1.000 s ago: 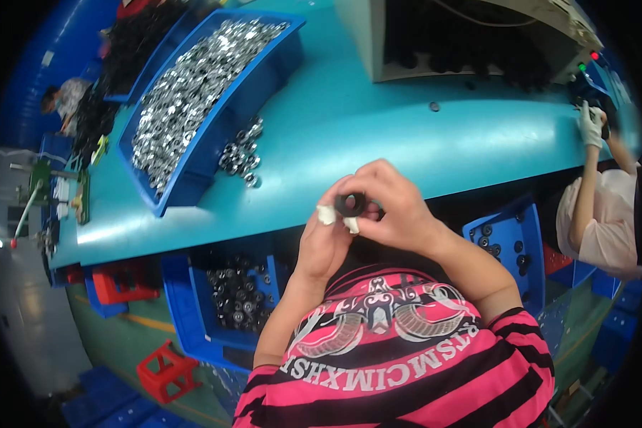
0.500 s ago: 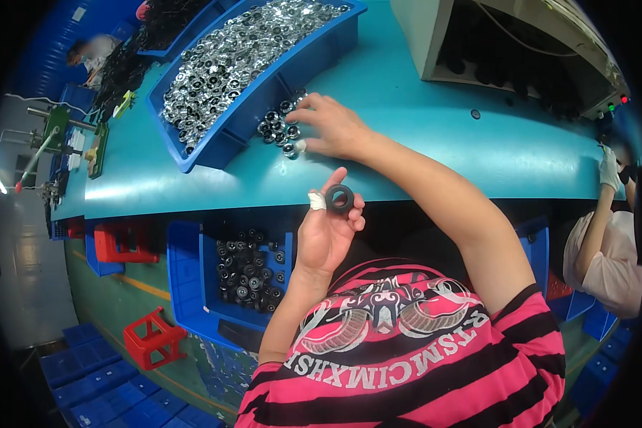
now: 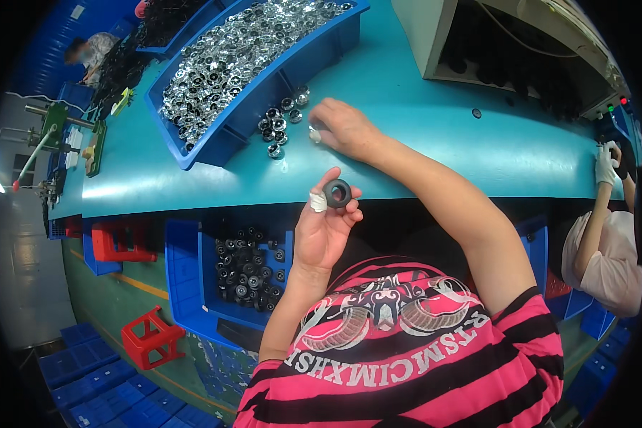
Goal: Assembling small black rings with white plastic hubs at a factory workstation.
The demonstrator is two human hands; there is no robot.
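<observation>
A small black rubber tyre (image 3: pixel 337 193) stands upright in the fingers of my left hand (image 3: pixel 319 232), palm up at the table's front edge; its centre hole shows through. My right hand (image 3: pixel 347 129) is over the table with its fingers curled toward the thumb. What they close on, if anything, is hidden. White wrapping covers a finger or thumb on each hand. Just left of my right hand, several shiny chrome-and-black wheel hubs (image 3: pixel 274 125) lie loose on the teal table (image 3: pixel 406 153), beside a blue bin (image 3: pixel 253 107) heaped with more of them.
Below the table edge, a blue crate (image 3: pixel 185 285) holds black wheels (image 3: pixel 248 274). A grey machine housing (image 3: pixel 435 43) stands at the far right. One small black disc (image 3: pixel 476 113) lies on the table. A red stool (image 3: pixel 152 337) is at lower left; a gloved co-worker (image 3: pixel 606 257) sits at right.
My right hand has drawn right, away from the loose hubs, and its fingers have curled in. Some hubs have shifted. My left hand keeps the tyre nearly in place.
</observation>
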